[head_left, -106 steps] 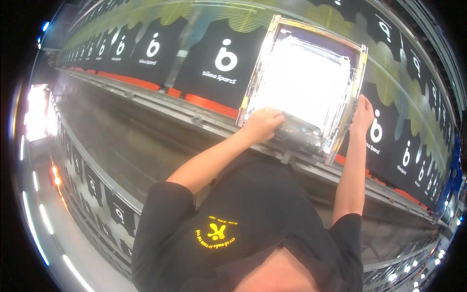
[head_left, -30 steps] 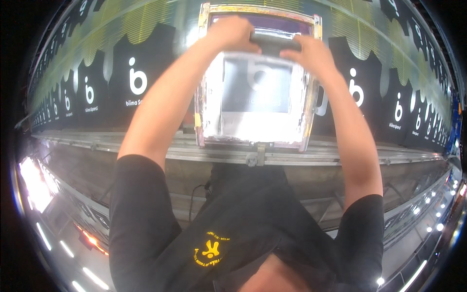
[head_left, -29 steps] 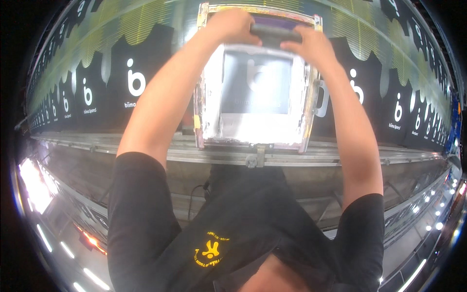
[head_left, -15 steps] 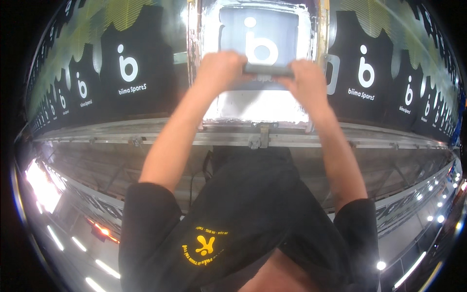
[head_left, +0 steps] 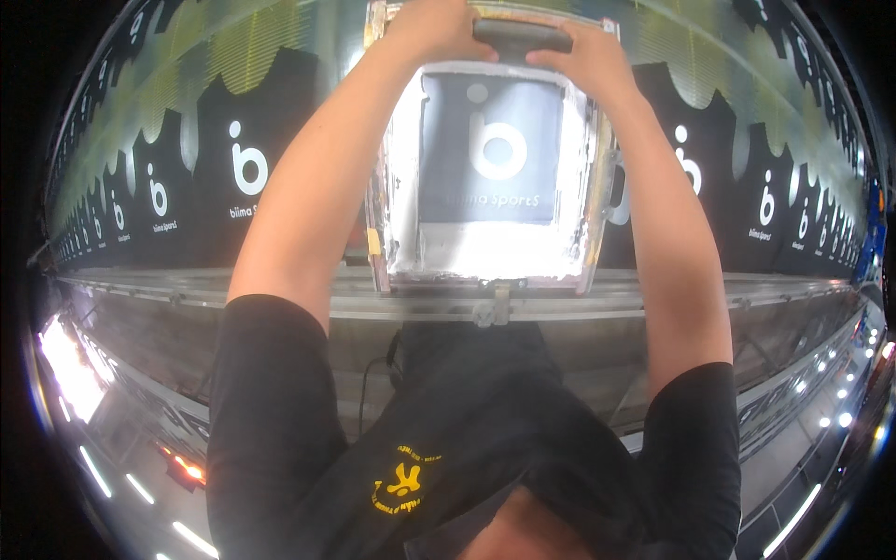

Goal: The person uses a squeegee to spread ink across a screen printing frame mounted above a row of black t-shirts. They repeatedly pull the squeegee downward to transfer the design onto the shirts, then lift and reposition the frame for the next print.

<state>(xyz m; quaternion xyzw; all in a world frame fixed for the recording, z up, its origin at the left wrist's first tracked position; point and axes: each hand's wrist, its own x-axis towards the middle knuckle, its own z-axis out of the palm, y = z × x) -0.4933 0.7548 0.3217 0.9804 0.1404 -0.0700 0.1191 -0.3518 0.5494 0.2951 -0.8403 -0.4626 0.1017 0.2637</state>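
While gripping a dark grey bar-shaped tool (head_left: 519, 39) in the curled fingers of left hand (head_left: 432, 31) and right hand (head_left: 595, 61), holds both ends, probably for level pressure, across the far end of the white-smeared rectangular framed screen (head_left: 485, 246).

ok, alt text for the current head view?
A person's left hand and right hand grip a dark bar across the far end of a white-smeared frame. Inside the frame shows a dark square with a pale mark; white-printed black shirt pieces lie on both sides.
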